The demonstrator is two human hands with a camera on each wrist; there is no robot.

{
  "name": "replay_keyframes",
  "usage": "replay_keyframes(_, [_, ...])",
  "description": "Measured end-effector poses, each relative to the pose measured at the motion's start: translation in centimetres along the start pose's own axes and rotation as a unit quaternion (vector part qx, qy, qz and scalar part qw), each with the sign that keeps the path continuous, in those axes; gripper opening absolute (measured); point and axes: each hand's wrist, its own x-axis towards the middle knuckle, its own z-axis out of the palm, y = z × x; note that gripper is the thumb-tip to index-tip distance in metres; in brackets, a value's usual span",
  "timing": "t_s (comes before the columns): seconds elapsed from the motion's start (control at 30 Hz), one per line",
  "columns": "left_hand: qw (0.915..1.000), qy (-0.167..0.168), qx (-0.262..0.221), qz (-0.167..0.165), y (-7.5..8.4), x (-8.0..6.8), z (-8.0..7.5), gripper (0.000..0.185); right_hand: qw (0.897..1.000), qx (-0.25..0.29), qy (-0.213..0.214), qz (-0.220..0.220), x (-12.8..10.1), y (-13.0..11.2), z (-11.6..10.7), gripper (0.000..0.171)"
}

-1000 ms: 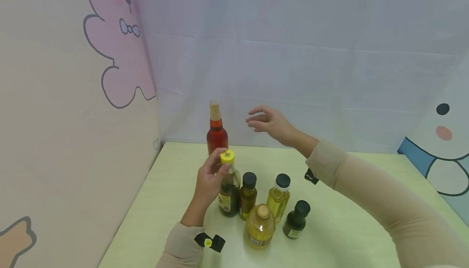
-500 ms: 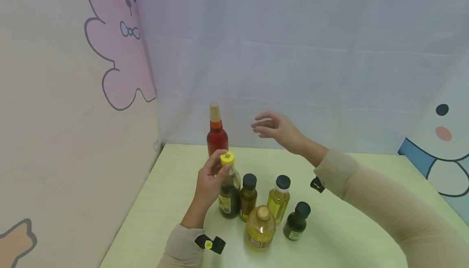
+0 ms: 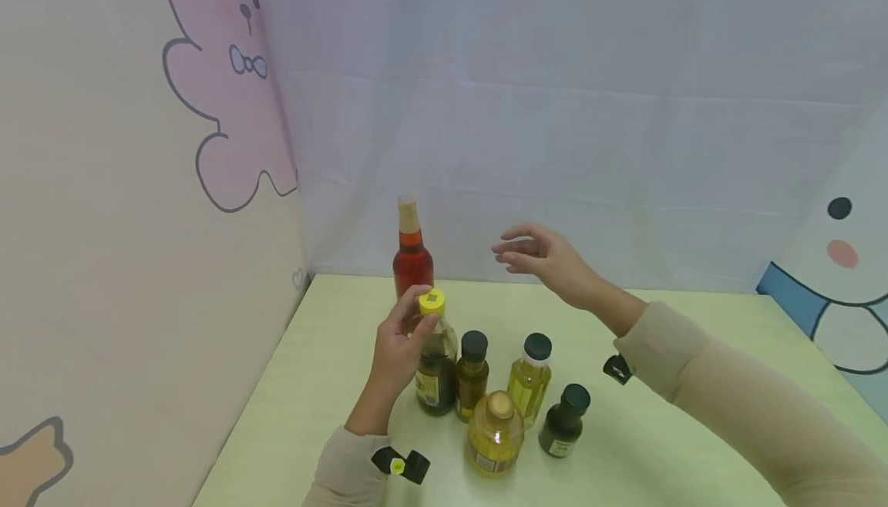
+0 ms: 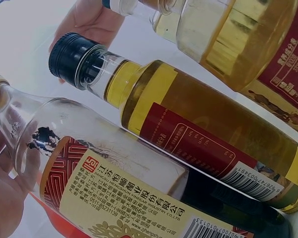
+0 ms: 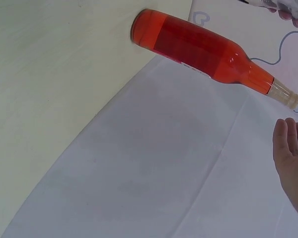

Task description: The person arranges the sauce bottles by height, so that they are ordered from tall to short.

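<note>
Left hand (image 3: 397, 345) curled around the neck of the yellow-capped vinegar bottle (image 3: 435, 360), fingertips pinching just under the yellow cap (image 3: 432, 301); bottle upright, dark liquid in its lower half, toward the left edge of the table (image 3: 312, 384) and about midway back. Right hand (image 3: 548, 259) raised in the air with fingers loosely spread, holding nothing, above the far part of the table and well apart from every bottle. Tall red bottle (image 3: 412, 253) upright at the far edge, close to the far left corner, just behind the vinegar bottle. Touching the vinegar bottle on its right, a small amber bottle with a black cap (image 3: 472, 376); next along, a pale yellow oil bottle with a black cap (image 3: 530, 377). Nearer the front edge, a round golden bottle (image 3: 494, 434) and, to its right, a small dark green bottle (image 3: 563, 420). Behind the table, a white cloth backdrop (image 3: 555, 106).
</note>
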Motion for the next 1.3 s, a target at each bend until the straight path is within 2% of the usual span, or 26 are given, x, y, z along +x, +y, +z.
replay_keyframes(0.9, [1.0000, 0.000, 0.005, -0.002, 0.1, 0.1, -0.1, 0.031, 0.999, 0.038, 0.016, -0.001, -3.7, 1.0, 0.0, 0.034])
replay_keyframes(1.3, [0.9998, 0.012, 0.006, 0.013, -0.2, 0.1, -0.3, 0.032, 0.999, 0.030, 0.017, 0.015, -5.7, 1.2, 0.5, 0.036])
